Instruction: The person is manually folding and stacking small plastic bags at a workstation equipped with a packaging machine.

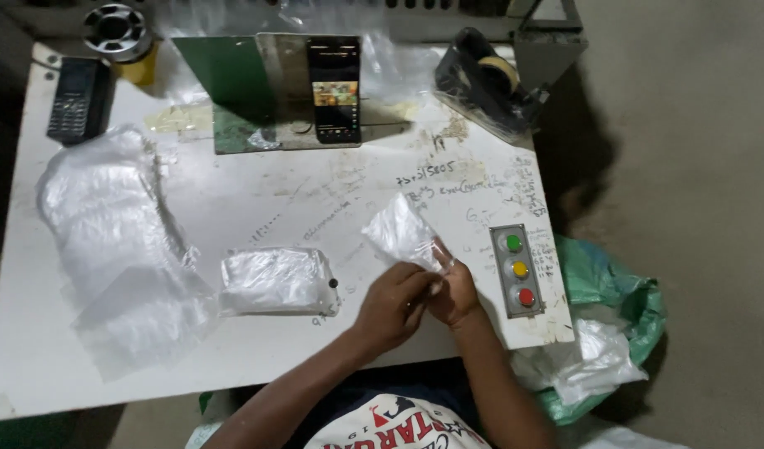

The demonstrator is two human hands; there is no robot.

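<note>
Wrapped packet on table, bag stack left, button panel right.

A worn white table, scribbled with pen marks, carries a loose heap of clear plastic bags at the left; a flat packed bag near the front; a dark handset; a propped smartphone; a tape dispenser; a three-button panel.

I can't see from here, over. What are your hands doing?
Left hand and right hand both pinching small clear plastic bag. Bag above white table. Nothing blocking.
</note>
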